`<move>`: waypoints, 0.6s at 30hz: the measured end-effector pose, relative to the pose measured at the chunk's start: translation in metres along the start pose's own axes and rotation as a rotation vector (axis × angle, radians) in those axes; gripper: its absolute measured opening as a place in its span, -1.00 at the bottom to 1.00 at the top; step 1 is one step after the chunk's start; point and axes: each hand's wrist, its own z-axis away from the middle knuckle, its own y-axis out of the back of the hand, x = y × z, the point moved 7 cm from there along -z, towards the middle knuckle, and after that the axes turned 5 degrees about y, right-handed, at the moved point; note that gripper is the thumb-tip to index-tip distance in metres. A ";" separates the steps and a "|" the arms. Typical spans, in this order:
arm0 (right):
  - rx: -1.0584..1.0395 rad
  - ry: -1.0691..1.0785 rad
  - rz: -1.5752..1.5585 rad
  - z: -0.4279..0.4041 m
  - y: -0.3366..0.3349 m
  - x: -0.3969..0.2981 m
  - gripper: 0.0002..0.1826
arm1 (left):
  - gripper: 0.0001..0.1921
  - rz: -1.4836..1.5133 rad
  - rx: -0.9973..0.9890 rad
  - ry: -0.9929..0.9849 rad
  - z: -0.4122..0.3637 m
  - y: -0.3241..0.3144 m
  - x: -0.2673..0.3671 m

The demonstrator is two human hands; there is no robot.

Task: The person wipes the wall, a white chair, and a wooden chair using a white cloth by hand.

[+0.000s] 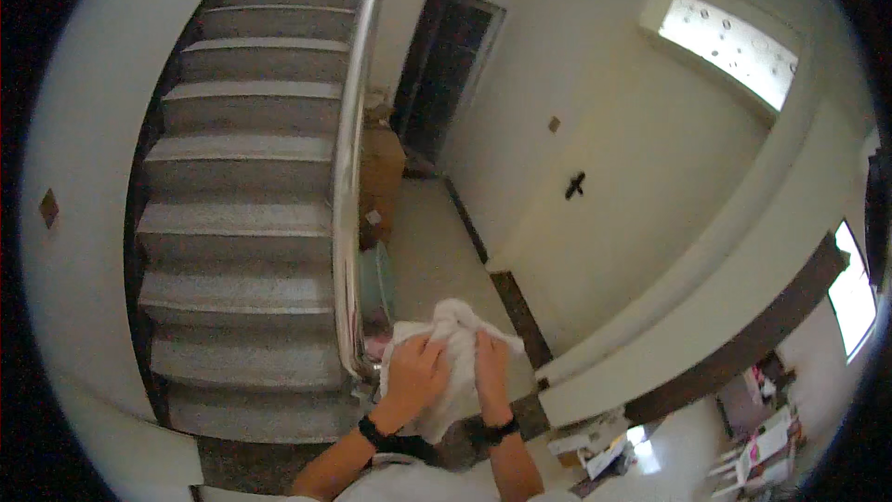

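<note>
A white cloth [456, 362], perhaps a towel, is bunched up between my two hands in front of my body. My left hand [418, 369] grips its left side with the fingers curled over the fabric. On the other side, my right hand [492, 373] pinches the cloth's right part. A raised fold stands up between the hands at the top, and one corner sticks out to the right. Each wrist wears a black band. The fingertips are partly hidden in the folds.
Stairs [240, 216] rise at the left beside a shiny metal handrail [346, 188]. Brown cardboard boxes [382, 160] stand behind the rail, near a dark doorway [446, 63]. A wall [613, 223] bounds the right. Furniture with assorted items [763, 443] is at lower right.
</note>
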 end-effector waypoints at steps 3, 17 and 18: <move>0.108 0.031 0.137 0.025 0.015 -0.013 -0.62 | -0.81 0.000 0.087 0.019 0.019 0.006 -0.032; -0.420 0.317 -0.034 0.109 -0.064 -0.106 -0.67 | -0.67 1.034 -0.443 1.079 0.059 0.069 -0.086; -0.440 0.331 -0.042 0.107 -0.067 -0.107 -0.67 | -0.73 0.948 -0.384 1.063 0.057 0.083 -0.087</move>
